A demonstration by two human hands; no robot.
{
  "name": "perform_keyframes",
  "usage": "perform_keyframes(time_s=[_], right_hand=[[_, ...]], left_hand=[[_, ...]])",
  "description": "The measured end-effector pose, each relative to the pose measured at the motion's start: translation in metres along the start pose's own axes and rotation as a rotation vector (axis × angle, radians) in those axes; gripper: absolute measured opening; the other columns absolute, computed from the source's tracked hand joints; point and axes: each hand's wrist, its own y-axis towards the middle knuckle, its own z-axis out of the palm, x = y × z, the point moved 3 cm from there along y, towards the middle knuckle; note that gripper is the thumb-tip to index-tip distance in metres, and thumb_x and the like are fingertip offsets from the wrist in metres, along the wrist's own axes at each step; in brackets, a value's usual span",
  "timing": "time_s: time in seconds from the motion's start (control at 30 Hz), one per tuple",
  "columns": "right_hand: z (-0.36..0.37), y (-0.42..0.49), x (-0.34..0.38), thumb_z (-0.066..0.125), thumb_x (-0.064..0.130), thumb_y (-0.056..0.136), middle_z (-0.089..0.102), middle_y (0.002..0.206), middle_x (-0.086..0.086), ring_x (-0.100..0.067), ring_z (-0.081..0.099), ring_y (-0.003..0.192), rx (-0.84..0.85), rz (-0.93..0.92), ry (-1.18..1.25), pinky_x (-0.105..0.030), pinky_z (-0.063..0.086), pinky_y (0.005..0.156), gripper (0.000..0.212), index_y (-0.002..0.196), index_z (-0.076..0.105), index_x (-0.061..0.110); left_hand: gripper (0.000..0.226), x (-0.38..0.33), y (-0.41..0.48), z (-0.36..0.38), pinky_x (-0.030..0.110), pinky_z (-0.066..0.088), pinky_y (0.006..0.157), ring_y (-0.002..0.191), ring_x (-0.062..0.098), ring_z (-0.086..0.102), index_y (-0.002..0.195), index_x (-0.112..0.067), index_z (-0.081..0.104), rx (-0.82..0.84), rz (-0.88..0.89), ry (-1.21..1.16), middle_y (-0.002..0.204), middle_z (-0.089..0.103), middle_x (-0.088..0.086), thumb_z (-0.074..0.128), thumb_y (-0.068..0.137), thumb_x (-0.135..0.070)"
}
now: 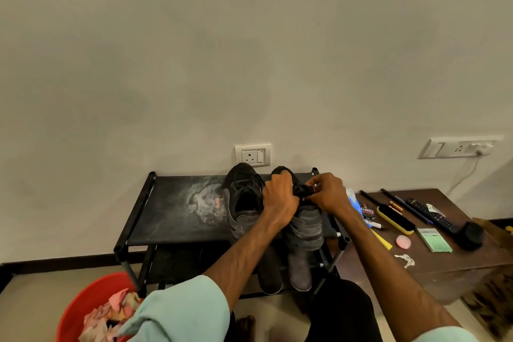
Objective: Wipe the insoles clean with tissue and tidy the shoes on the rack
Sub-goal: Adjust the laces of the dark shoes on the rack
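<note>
— On the top shelf of the shoe rack [172,219], toward its right end, what stands there?

— Two dark sneakers side by side, toes to the back edge, heels at the front edge. The free sneaker [244,194] is nearer the shelf's middle, its mouth open. The held sneaker [305,228] stands just right of it, close to the right edge.

— And the hands?

— Both are on the held sneaker. The left hand [280,197] is clenched over its upper, fingers curled round the lacing area. The right hand [326,191] pinches dark material between thumb and fingertips. Whether that is tongue or lace I cannot tell.

— Where are the insoles?

— Below the shelf's front edge, under the two heels: a black insole [270,275] and, just right of it, a grey insole [299,272], rounded ends toward the person. Whether they lie on the lower shelf or lean on the frame I cannot tell.

— Anything else on that shelf?

— A pale dusty patch [205,203] around the middle, left of the free sneaker.

— And around the rack?

— A red tub [80,302] on the floor by the front left corner holds crumpled pinkish tissue [111,314]. A wooden table [444,266] stands at the rack's right side. Near its left edge are a shoe polish tin [367,212] and a yellow-backed brush [395,219].
</note>
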Motion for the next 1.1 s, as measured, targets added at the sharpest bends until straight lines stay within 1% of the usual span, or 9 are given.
perform_keyframes(time_s=[0.23, 0.33, 0.43, 0.57, 0.7, 0.8, 0.93, 1.03, 1.1], right_hand=[[-0.008, -0.005, -0.003, 0.079, 0.005, 0.08, 0.075, 0.1, -0.01, -0.024, 0.069, 0.089, 0.019, 0.013, 0.002, -0.035, 0.058, 0.081, 0.034, 0.113, 0.076, 0.013], [-0.015, -0.013, 0.011, 0.067, -0.004, 0.081, 0.073, 0.11, -0.01, -0.028, 0.069, 0.103, -0.015, -0.002, 0.037, -0.03, 0.054, 0.087, 0.039, 0.117, 0.073, 0.009], [-0.008, -0.028, 0.05, 0.063, -0.004, 0.081, 0.074, 0.113, -0.005, -0.023, 0.069, 0.106, -0.164, -0.139, 0.12, -0.026, 0.05, 0.093, 0.039, 0.116, 0.073, 0.01], [0.034, -0.035, 0.098, 0.079, 0.019, 0.085, 0.073, 0.108, -0.003, -0.014, 0.068, 0.096, 0.104, -0.228, 0.133, -0.022, 0.054, 0.086, 0.037, 0.12, 0.07, 0.011], [0.064, -0.027, 0.107, 0.083, 0.027, 0.08, 0.073, 0.097, -0.006, -0.02, 0.07, 0.091, 0.176, -0.122, -0.002, -0.034, 0.059, 0.085, 0.037, 0.109, 0.071, 0.006], [0.066, -0.022, 0.102, 0.082, 0.015, 0.078, 0.07, 0.091, -0.001, -0.014, 0.068, 0.085, 0.14, -0.067, 0.039, -0.031, 0.06, 0.084, 0.03, 0.105, 0.07, 0.009], [0.055, -0.03, 0.086, 0.083, 0.016, 0.075, 0.068, 0.088, 0.007, -0.006, 0.066, 0.081, 0.101, -0.048, 0.09, -0.029, 0.059, 0.084, 0.034, 0.105, 0.068, 0.018], [0.048, -0.037, 0.075, 0.083, 0.02, 0.079, 0.066, 0.095, 0.014, -0.003, 0.065, 0.083, 0.087, -0.073, 0.045, -0.022, 0.057, 0.083, 0.043, 0.118, 0.067, 0.024], [0.043, -0.036, 0.076, 0.079, 0.022, 0.086, 0.064, 0.095, 0.018, 0.001, 0.063, 0.084, 0.148, -0.109, 0.026, -0.012, 0.053, 0.077, 0.033, 0.117, 0.069, 0.027]], left_hand=[[0.033, 0.021, 0.014, -0.003, 0.036, 0.059, 0.089, 0.09, 0.013, 0.068, 0.108, -0.014, 0.07, 0.181, 0.032, -0.196, 0.101, 0.072, 0.002, 0.086, 0.08, -0.021], [0.019, 0.046, 0.006, -0.026, 0.028, 0.058, 0.089, 0.09, 0.006, 0.066, 0.107, -0.018, 0.072, -0.007, 0.088, -0.217, 0.103, 0.072, -0.002, 0.074, 0.089, -0.012], [0.038, 0.077, -0.008, -0.052, 0.022, 0.041, 0.1, 0.115, 0.013, 0.051, 0.122, -0.02, 0.062, -0.168, 0.061, -0.074, 0.119, 0.06, -0.006, 0.075, 0.086, -0.017], [0.074, 0.107, -0.012, -0.057, 0.036, 0.043, 0.107, 0.131, 0.026, 0.041, 0.139, -0.018, 0.044, -0.008, -0.192, 0.053, 0.138, 0.045, 0.006, 0.081, 0.079, -0.04], [0.079, 0.116, -0.002, -0.055, 0.036, 0.05, 0.095, 0.122, 0.028, 0.053, 0.139, -0.015, 0.041, -0.065, -0.263, 0.078, 0.137, 0.044, 0.009, 0.085, 0.076, -0.038], [0.071, 0.12, 0.007, -0.05, 0.032, 0.055, 0.087, 0.108, 0.021, 0.061, 0.134, -0.015, 0.05, -0.027, -0.287, 0.0, 0.119, 0.062, 0.003, 0.085, 0.074, -0.03], [0.061, 0.114, 0.001, -0.045, 0.022, 0.053, 0.074, 0.094, 0.012, 0.064, 0.125, -0.017, 0.058, -0.003, -0.23, -0.122, 0.103, 0.067, -0.003, 0.086, 0.071, -0.024], [0.053, 0.108, -0.008, -0.037, 0.025, 0.057, 0.079, 0.091, 0.007, 0.064, 0.117, -0.023, 0.062, 0.043, -0.179, -0.166, 0.101, 0.067, -0.01, 0.086, 0.071, -0.035], [0.059, 0.113, -0.008, -0.036, 0.028, 0.058, 0.082, 0.094, 0.005, 0.063, 0.118, -0.027, 0.061, 0.088, -0.19, -0.197, 0.107, 0.064, -0.013, 0.086, 0.068, -0.045]])
